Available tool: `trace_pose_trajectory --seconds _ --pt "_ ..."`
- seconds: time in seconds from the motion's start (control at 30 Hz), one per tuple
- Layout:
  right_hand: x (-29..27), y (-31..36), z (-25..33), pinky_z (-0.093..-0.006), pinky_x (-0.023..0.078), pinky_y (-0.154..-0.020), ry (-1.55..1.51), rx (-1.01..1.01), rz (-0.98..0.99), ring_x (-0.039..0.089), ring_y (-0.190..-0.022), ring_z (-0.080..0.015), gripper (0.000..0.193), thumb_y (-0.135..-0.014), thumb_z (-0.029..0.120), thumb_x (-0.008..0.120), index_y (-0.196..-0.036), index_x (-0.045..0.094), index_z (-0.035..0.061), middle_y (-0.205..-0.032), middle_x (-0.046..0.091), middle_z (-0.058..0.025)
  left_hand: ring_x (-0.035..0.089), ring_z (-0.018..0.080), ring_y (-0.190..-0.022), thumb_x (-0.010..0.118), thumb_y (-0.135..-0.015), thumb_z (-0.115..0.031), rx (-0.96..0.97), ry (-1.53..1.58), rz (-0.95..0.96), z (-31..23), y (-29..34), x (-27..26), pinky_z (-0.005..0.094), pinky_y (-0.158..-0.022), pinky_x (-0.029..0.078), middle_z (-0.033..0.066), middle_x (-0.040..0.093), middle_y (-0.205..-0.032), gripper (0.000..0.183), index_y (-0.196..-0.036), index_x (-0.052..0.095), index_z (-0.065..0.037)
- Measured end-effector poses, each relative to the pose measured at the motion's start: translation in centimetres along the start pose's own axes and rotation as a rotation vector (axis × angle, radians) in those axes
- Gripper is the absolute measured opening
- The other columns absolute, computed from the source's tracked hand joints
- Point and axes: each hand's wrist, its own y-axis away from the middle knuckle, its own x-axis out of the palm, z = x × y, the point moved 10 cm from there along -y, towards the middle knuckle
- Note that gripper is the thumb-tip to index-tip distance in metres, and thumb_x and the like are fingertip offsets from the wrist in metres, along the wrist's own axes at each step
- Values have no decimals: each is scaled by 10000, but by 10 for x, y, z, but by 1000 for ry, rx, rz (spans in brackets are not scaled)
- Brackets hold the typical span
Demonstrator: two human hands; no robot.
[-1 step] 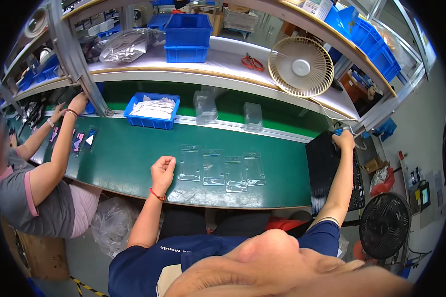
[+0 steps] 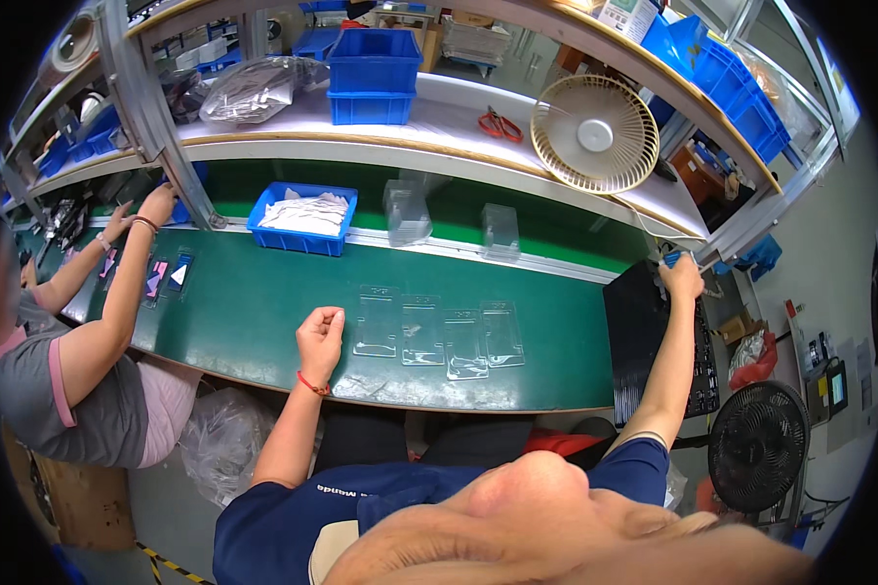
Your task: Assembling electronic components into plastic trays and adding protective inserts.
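My left hand [image 2: 320,335] rests on the green table, fingers curled closed, with nothing showing in them. Just right of it several clear plastic sleeves lie side by side, the nearest being this clear sleeve [image 2: 376,322]. Out at the far right, my right hand [image 2: 684,278] reaches to the back end of a black tray [image 2: 632,336]. Its fingers bend around a small blue thing [image 2: 670,258], whose kind I cannot make out. The hand itself partly covers that spot.
A blue bin [image 2: 300,242] of white pieces and two clear plastic boxes [image 2: 407,213] stand along the table's back. The shelf above carries stacked blue bins [image 2: 373,78], red-handled pliers [image 2: 499,125] and a fan grille [image 2: 595,134]. A co-worker [image 2: 88,390] works at left; a black fan [image 2: 758,446] stands right.
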Motion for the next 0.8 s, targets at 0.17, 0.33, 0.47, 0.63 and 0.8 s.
trace_pose_trajectory --seconds 0.17,0.33,0.47,0.63,0.8 --pt "-27 79 56 -376 496 -637 -618 -183 -139 629 -691 -230 287 -743 242 674 -871 542 21 -779 640 -146 578 83 -749 669 -848 -28 90 64 170 -31 27 47 208 -629 481 38 614 -863 68 -906 664 9" --pt "32 266 240 -276 483 -639 -1168 -537 562 557 -719 -115 327 -709 159 762 -943 581 21 -807 602 -39 490 199 -1184 685 -828 -48 -343 458 821 -39 96 174 332 -978 432 102 495 -1293 719 -1438 304 -52" --pt "67 342 297 -267 479 -706 -1367 -516 874 556 -791 -91 345 -765 150 745 -1024 559 17 -868 620 -33 537 181 -1135 633 -864 -27 -547 732 855 -14 99 175 330 -958 467 72 514 -1250 543 -1350 390 -44" --pt "68 370 326 -252 499 -744 -1468 -513 1138 590 -794 -89 311 -844 76 683 -1123 561 9 -889 627 -18 574 214 -1121 608 -898 -46 -698 805 757 -7 99 126 411 -881 553 94 541 -1229 457 -1314 421 -41" --pt "87 382 351 -261 515 -806 -1538 -437 1246 627 -899 -109 320 -852 -3 649 -1162 570 -10 -1019 669 -65 634 213 -1007 613 -890 -32 -695 707 512 6 91 83 346 -761 602 93 602 -1125 416 -1279 466 -50"
